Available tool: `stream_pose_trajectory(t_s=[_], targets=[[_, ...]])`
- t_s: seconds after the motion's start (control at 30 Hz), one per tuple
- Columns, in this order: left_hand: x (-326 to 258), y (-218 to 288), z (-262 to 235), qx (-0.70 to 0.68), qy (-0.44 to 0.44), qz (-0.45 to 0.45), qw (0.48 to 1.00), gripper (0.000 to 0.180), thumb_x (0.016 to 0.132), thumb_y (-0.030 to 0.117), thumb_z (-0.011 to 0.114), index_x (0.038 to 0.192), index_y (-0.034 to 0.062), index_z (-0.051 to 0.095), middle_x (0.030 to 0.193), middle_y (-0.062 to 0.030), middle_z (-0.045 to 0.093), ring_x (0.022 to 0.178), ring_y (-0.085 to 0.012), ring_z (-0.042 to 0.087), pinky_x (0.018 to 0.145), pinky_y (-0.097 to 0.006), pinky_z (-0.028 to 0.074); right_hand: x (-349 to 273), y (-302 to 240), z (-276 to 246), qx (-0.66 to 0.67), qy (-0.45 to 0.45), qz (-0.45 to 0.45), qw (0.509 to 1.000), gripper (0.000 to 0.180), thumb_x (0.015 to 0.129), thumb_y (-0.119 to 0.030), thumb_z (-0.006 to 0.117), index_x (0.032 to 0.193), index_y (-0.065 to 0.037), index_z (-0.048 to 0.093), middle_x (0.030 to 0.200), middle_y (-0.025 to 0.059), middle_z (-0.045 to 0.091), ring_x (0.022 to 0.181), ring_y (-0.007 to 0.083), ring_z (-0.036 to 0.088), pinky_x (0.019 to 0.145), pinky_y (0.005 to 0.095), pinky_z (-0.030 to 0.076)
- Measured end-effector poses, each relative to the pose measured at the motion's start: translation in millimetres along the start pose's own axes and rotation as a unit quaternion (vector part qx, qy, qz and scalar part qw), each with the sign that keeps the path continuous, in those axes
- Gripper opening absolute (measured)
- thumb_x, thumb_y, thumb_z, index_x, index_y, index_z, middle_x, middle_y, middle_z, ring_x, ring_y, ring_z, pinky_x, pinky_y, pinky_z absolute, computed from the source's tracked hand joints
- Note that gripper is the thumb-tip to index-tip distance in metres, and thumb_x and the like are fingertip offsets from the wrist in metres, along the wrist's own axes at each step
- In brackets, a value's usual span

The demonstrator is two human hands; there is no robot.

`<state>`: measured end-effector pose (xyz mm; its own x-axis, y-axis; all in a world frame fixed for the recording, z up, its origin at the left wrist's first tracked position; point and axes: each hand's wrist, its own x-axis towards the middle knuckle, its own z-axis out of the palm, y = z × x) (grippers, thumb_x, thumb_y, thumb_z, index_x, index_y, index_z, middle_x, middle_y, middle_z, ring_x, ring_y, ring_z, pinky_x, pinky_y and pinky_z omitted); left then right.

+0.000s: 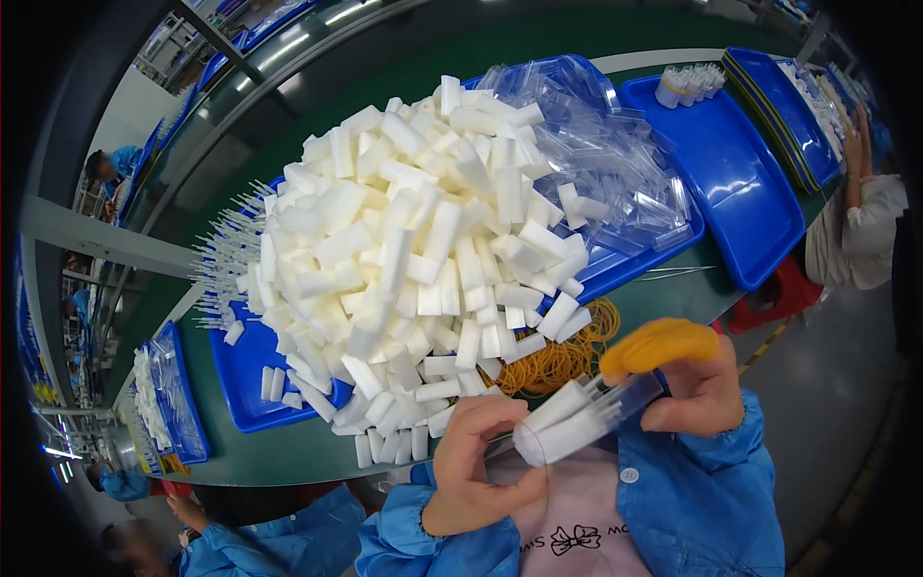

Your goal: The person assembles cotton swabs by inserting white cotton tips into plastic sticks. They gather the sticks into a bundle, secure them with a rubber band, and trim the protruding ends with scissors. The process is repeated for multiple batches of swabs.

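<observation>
A heap of small clear plastic bags (615, 154) lay on the right part of the blue tray (663, 252), just beside the white pile. 1 clear plastic sleeve (615, 409) was gripped between the left hand (476, 466) and right hand (697, 380), white sticks inside it. No labels, signs or screens showed.
</observation>
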<state>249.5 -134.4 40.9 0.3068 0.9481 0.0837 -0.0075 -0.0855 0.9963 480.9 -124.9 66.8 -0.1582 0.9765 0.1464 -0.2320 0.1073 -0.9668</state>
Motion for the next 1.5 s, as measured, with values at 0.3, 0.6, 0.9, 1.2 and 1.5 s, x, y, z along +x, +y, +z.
stream_pose_trajectory(t_s=[0.3, 0.6, 0.9, 1.2, 1.5], targets=[[4, -24, -10, 0.033, 0.015, 0.055, 0.998, 0.045, 0.066, 0.002, 0.078, 0.109, 0.0005, 0.063, 0.117, -0.0143, 0.05, 0.101, -0.0233, 0.055, 0.087, -0.032, 0.045, -3, 15, -7, -0.18, 0.045, -0.018, 0.982, 0.037, 0.07, -0.012, 0.077, 0.102, -0.001, 0.063, 0.104, 0.0125, 0.06, 0.097, 0.0233, 0.057, 0.088, 0.0349, 0.042], [1, -22, -15, -0.202, -0.009, -0.051, 0.978, 0.048, 0.072, 0.0, 0.076, 0.115, -0.0025, 0.054, 0.119, -0.0132, 0.047, 0.108, -0.0209, 0.052, 0.096, -0.034, 0.041, -10, 13, -7, -0.264, 0.018, -0.096, 0.96, 0.03, 0.063, -0.013, 0.081, 0.088, -0.006, 0.067, 0.1, 0.0086, 0.062, 0.107, 0.0255, 0.054, 0.1, 0.0472, 0.032], [-3, -19, -10, -0.236, -0.065, -0.04, 0.969, 0.044, 0.068, -0.006, 0.077, 0.106, -0.0006, 0.055, 0.113, -0.0121, 0.048, 0.107, -0.0195, 0.053, 0.095, -0.034, 0.043, -26, 19, 17, -0.267, 0.013, -0.117, 0.956, 0.027, 0.062, -0.016, 0.083, 0.084, -0.009, 0.07, 0.092, 0.005, 0.065, 0.1, 0.0231, 0.058, 0.099, 0.0489, 0.032], [-5, -33, -11, -0.244, -0.01, -0.06, 0.968, 0.041, 0.071, -0.004, 0.075, 0.106, -0.001, 0.054, 0.116, -0.013, 0.048, 0.107, -0.0192, 0.052, 0.094, -0.034, 0.043, -14, 19, 20, -0.305, -0.021, -0.111, 0.946, 0.029, 0.063, -0.017, 0.082, 0.087, -0.008, 0.07, 0.096, 0.0082, 0.064, 0.1, 0.0225, 0.057, 0.099, 0.043, 0.034], [-1, -29, -11, -0.324, 0.057, -0.064, 0.942, 0.047, 0.07, -0.004, 0.075, 0.11, -0.0014, 0.051, 0.118, -0.0136, 0.049, 0.107, -0.0204, 0.053, 0.096, -0.034, 0.042, 61, 47, -53, -0.704, 0.126, -0.128, 0.687, 0.02, 0.066, -0.018, 0.075, 0.082, -0.009, 0.069, 0.081, 0.0047, 0.059, 0.083, 0.0232, 0.053, 0.075, 0.0356, 0.036]])
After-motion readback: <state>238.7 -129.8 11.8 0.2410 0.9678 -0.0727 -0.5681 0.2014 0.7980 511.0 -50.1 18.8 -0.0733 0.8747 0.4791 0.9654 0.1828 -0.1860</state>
